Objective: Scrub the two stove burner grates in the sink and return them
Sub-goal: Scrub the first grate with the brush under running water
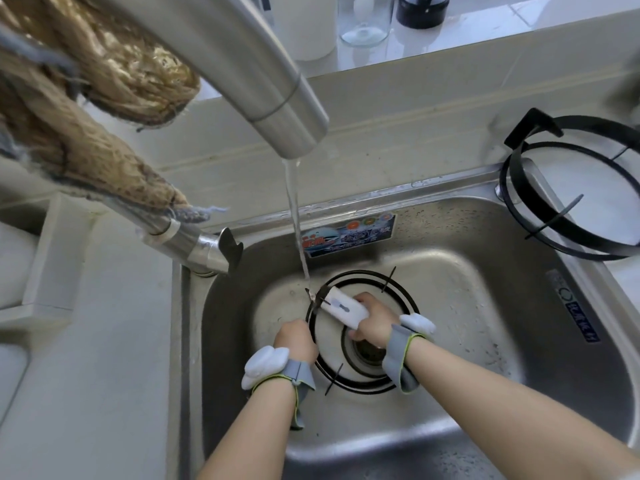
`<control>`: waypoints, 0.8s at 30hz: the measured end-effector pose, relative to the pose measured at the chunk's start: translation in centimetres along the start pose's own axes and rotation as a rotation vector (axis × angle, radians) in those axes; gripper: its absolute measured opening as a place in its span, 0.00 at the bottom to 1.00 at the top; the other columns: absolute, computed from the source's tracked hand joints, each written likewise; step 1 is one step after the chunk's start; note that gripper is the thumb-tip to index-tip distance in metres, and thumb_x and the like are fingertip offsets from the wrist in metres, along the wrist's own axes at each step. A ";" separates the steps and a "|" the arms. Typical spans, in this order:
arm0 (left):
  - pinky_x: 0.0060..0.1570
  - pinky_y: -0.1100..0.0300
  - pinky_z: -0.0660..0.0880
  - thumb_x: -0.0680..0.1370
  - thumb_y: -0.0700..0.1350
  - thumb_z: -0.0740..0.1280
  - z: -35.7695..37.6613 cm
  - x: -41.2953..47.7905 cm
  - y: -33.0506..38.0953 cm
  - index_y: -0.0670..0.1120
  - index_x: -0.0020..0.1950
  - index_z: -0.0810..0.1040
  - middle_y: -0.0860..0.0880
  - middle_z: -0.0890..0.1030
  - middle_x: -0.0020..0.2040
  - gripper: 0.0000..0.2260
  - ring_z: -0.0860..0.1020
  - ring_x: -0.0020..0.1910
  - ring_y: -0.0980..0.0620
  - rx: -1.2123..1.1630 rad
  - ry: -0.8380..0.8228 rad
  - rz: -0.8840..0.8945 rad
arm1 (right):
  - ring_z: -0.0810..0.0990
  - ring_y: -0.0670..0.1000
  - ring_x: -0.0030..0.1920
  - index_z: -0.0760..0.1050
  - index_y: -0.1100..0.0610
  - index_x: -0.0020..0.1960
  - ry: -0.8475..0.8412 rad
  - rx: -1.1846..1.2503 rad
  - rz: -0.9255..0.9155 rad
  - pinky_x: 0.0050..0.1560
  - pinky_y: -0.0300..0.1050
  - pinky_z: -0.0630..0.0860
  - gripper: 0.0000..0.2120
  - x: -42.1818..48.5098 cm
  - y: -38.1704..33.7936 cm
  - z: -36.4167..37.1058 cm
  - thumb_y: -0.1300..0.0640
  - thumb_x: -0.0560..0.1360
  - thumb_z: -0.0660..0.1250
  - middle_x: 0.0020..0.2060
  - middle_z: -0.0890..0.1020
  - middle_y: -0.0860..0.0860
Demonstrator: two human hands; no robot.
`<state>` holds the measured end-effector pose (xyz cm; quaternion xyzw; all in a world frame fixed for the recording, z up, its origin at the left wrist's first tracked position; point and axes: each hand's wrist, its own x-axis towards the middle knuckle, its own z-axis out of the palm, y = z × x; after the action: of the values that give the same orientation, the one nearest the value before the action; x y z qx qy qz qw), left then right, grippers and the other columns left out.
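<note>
Left hand [296, 337] grips the grate [362, 274] lying in the sink [485, 271]; right hand [374, 323] clasps a white scrubber [343, 306] against it.

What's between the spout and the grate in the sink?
Head view: a stream of water falls from the spout onto the grate, beside the brush.
</note>
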<state>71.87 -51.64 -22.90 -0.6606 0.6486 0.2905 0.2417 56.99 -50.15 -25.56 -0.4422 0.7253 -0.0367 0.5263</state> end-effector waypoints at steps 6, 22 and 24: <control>0.52 0.57 0.75 0.77 0.38 0.59 0.8 -1.3 0.1 0.39 0.48 0.79 0.40 0.81 0.55 0.08 0.79 0.55 0.43 -0.034 -0.130 0.018 | 0.75 0.57 0.59 0.63 0.55 0.69 -0.060 0.090 0.049 0.53 0.45 0.71 0.30 -0.9 1.1 2.7 0.62 0.70 0.69 0.62 0.74 0.55; 0.52 0.55 0.72 0.80 0.51 0.59 -0.3 -0.5 0.6 0.42 0.60 0.75 0.41 0.78 0.58 0.16 0.76 0.58 0.42 -0.074 0.048 0.040 | 0.75 0.57 0.58 0.63 0.54 0.68 0.000 -0.100 -0.079 0.54 0.45 0.72 0.29 -1.1 1.8 1.2 0.61 0.70 0.68 0.60 0.76 0.55; 0.49 0.56 0.73 0.79 0.51 0.60 -0.5 -0.3 0.6 0.42 0.58 0.76 0.41 0.79 0.56 0.15 0.77 0.56 0.42 -0.086 0.025 0.014 | 0.76 0.58 0.57 0.62 0.53 0.69 0.049 -0.016 -0.025 0.51 0.44 0.71 0.30 -0.4 1.5 0.6 0.60 0.70 0.69 0.59 0.76 0.56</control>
<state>71.32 -51.78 -22.33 -0.6694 0.6432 0.3115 0.2030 56.61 -48.77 -26.31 -0.4543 0.7328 -0.0484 0.5042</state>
